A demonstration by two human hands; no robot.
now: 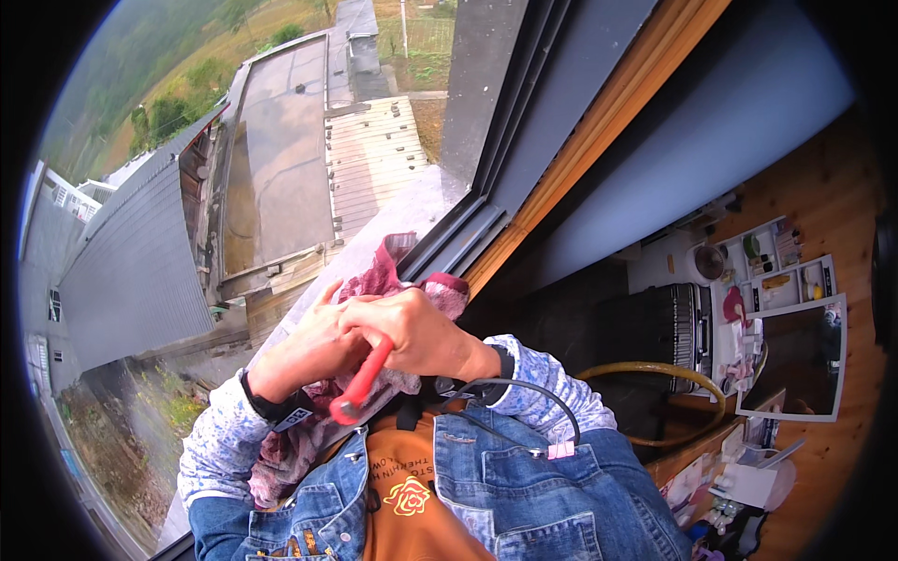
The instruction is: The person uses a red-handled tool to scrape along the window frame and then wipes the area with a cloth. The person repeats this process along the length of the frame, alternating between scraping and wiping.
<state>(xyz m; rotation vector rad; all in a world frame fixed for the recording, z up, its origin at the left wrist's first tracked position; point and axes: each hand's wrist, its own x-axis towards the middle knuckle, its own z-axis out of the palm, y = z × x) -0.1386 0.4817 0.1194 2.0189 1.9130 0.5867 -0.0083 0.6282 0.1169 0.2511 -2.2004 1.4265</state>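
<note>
A red handle (363, 384), part of a tool whose kind I cannot tell, points down toward my chest; its far end is hidden by my fingers. My right hand (414, 333) is closed around its upper part. Against it lies my left hand (319, 343), fingers partly spread and its palm hidden. Behind and beneath both hands is a maroon and pink cloth (379, 273), bunched over the end of the dark window frame (452, 242). More of this cloth hangs below my left forearm.
A wooden trim strip (589, 140) runs along the window's inner side. Outside, far below, lie a grey metal roof (140, 273) and a flat roof (284, 161). Inside at right are a black suitcase (684, 336), a mirror (793, 361), a yellowish hoop (652, 368) and a small fan (707, 261).
</note>
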